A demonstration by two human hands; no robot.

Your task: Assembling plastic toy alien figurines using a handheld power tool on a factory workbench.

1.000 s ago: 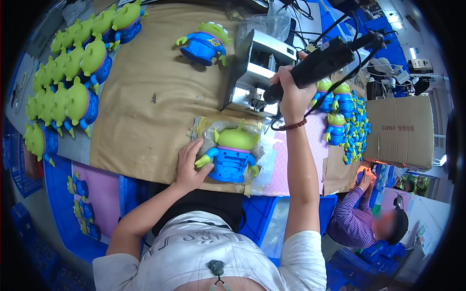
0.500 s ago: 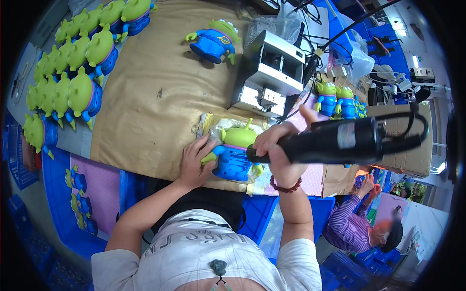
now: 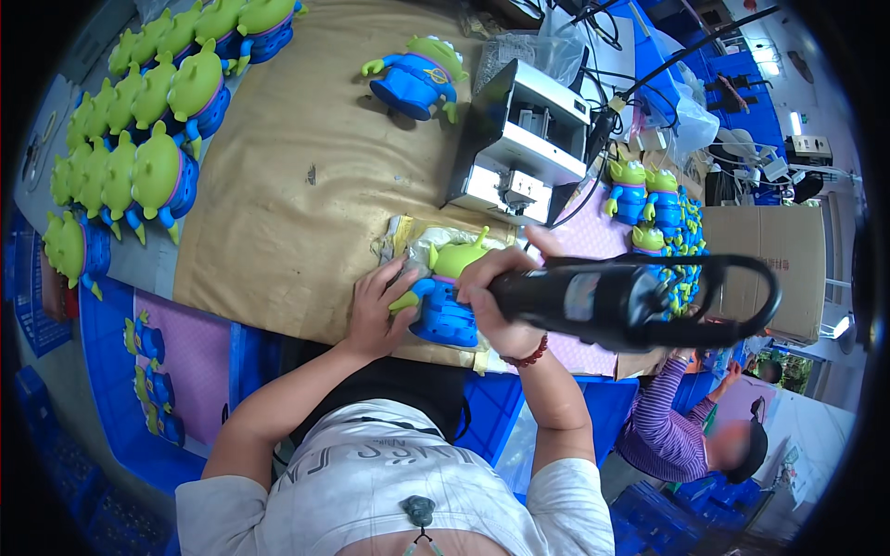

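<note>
OK, blk tool (image 3: 579, 298) in RH (image 3: 498, 310)

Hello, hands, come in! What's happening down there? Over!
Left hand spread, at side of green-and-blue toy. Right hand gripping black tool. Right hand blocking view of toy's one side. Over.

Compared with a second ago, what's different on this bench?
The right hand has carried the black tool from the metal machine back toward the person and somewhat left, to the green-and-blue toy. Nothing was newly grasped or let go. The left hand stays at that toy's left side, and the toy stays in place.
</note>
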